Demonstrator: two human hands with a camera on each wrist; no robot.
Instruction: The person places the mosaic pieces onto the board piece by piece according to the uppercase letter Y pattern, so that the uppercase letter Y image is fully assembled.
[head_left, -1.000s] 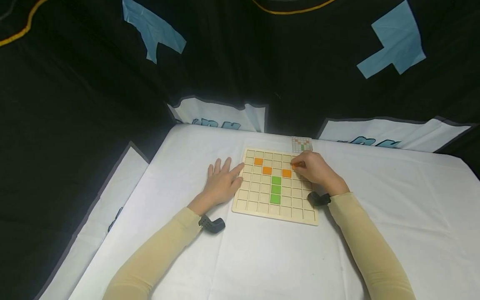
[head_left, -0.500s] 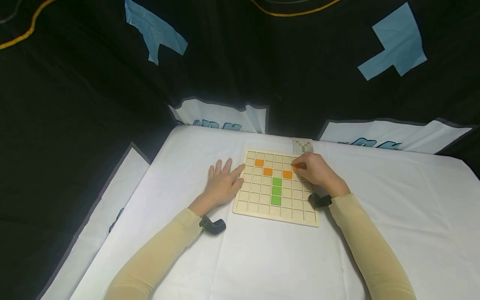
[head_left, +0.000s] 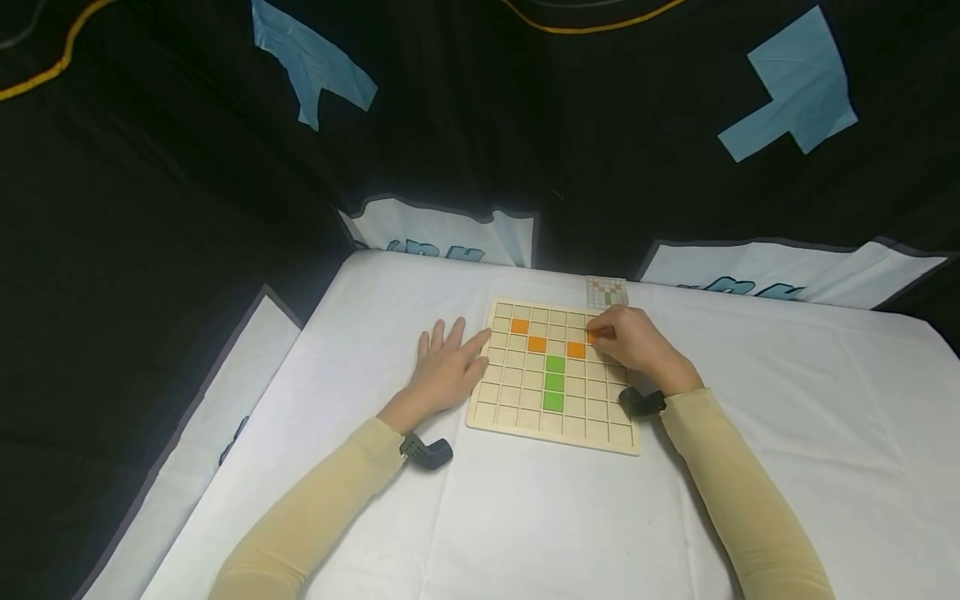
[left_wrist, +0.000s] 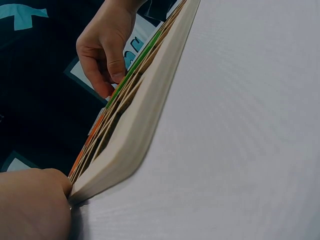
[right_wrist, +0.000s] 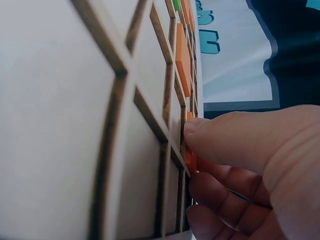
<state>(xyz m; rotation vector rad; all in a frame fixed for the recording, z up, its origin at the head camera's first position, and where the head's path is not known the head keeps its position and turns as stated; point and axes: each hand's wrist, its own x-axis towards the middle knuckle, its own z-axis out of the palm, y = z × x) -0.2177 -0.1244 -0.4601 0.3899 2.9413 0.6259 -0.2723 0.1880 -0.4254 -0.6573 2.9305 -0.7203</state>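
A wooden grid board [head_left: 508, 394] lies on the table. My left hand [head_left: 442, 373] rests flat beside it with fingers spread, thumb and index fingertip at the board's left edge. At the upper right cells, my right hand [head_left: 637, 340] pinches an orange square tile [right_wrist: 190, 161] between thumb and fingers; the fingers hide much of it in the head view. Other orange tiles sit in cells: one at upper left [head_left: 519, 327], one inward of it [head_left: 537, 344], and another [head_left: 576, 350] near the right hand. Three green tiles [head_left: 554, 382] form a column at the board's middle.
Behind the board's far right corner lies a small pattern card [head_left: 606, 292] with coloured squares. A white cloth [head_left: 525, 517] covers the table. Dark fabric [head_left: 450, 125] with blue patches hangs behind it. Each wrist wears a dark device, the right one overhanging the board's edge.
The head view has shifted very slightly. Both hands keep their places, with the right fingers still at the same orange tile.
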